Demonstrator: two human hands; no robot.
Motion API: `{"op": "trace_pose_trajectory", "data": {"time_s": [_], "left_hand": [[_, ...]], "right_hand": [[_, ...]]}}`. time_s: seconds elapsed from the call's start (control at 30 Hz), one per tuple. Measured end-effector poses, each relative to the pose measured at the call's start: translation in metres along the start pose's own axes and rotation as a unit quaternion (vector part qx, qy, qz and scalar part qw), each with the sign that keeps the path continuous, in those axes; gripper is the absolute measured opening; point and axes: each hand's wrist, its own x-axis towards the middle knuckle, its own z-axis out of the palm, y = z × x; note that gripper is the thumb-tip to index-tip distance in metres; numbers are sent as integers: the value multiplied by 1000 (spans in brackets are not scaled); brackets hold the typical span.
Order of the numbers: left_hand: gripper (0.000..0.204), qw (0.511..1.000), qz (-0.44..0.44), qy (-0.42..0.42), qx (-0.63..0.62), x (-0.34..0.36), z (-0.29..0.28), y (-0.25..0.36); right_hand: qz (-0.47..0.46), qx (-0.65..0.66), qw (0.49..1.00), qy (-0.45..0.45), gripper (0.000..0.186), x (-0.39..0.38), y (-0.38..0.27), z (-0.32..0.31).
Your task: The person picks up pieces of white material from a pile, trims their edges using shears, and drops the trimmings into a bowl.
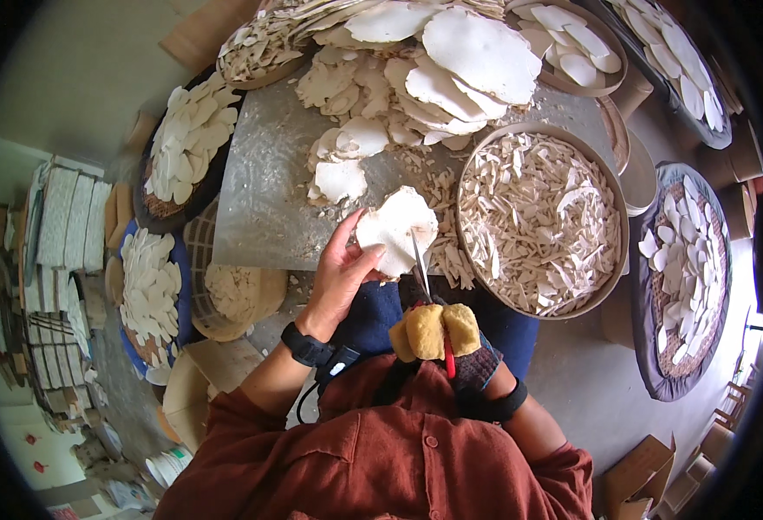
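My bare left hand (340, 284) pinches a flat, white, irregular dried slice (390, 227) with a brownish rim, thumb on top. In my right hand (480, 362), which wears a dark knitted glove, is a pair of scissors (423, 264). Thick yellow foam (429, 331) pads their grip, and a bit of red handle shows below it. One blade lies over the lower right part of the slice; the other is mostly hidden. Just right of the slice, a round sieve (620, 204) holds many cut white strips (538, 225). My right fingers are largely covered by the foam.
A grey metal table (260, 208) carries a pile of larger white slices (477, 56) at the back. Round trays of slices stand left (143, 195) and right (637, 347). At lower left are a basket (198, 303) and a cardboard box (186, 390); another box (642, 477) sits lower right.
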Motion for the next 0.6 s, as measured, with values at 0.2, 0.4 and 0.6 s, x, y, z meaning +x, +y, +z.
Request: {"op": "trace_pose_trajectory", "data": {"time_s": [0.2,0.4,0.6], "left_hand": [[63,1000,15,-2,3,2,0,1],[62,999,-6,-17,34,4,-3,4],[62,999,-16,-24,39,8,-2,4]], "right_hand": [[-8,-83,996,-15,32,-1,-1,3],[-27,-163,986,32,31,-4,9,-1],[-18,-199,977,72,29,-2,8,-3]]}}
